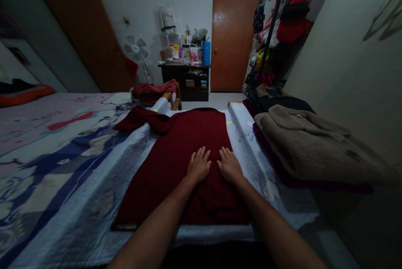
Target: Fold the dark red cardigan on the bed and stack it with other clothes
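left hand [198,165] — flat, fingers spread, gripping nothing | right hand [230,165] — flat, just beside it | both on dark red sweater [176,152] | tan coat [314,147] on the right

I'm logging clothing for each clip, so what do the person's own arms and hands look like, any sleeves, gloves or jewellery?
Both forearms are bare all the way to the bottom edge of the picture, with no sleeves showing. The left hand and right hand wear no gloves. No watch, bracelet or ring is visible, though the dim light could hide small items.
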`<state>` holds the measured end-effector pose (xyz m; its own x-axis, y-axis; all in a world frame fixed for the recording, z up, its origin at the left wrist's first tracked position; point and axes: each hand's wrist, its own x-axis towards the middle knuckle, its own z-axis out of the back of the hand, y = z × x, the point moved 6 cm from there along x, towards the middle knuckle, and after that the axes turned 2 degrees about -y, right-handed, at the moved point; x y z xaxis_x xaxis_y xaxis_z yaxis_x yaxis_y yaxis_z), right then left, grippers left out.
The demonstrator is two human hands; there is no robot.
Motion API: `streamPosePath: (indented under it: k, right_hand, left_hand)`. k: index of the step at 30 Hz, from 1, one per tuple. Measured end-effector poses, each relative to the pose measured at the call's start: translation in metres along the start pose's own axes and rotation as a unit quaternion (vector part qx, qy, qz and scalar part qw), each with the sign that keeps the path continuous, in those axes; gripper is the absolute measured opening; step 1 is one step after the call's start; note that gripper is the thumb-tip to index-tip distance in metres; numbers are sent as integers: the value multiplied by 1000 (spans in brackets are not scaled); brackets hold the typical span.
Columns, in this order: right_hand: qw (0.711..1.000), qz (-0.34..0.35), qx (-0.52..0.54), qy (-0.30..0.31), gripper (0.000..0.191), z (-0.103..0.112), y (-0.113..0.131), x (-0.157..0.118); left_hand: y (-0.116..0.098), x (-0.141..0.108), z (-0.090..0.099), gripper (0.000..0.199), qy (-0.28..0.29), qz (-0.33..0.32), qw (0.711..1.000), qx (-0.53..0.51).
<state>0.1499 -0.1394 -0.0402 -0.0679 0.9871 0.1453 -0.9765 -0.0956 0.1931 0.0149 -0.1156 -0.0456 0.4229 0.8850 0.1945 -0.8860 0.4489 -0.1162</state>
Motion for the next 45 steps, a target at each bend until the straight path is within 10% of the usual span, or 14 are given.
streamPosePath:
  k: [14,21,35,45]
  right_hand:
    - [999,-12,1,38,59,14,7,-54]
    - [999,45,21,-7,53,7,36,-75]
    - [998,54,12,-6,56,4,14,-100]
    - [996,61,32,57,39,52,29,-46]
  left_hand:
    - [-13,-38,14,49,77,4,996,-37]
    - [-24,-74,11,55,19,-11,1000,-5]
    - [-17,-83,16,56,22,1,998,-51]
    - [27,-87,36,56,78,-21,993,-86]
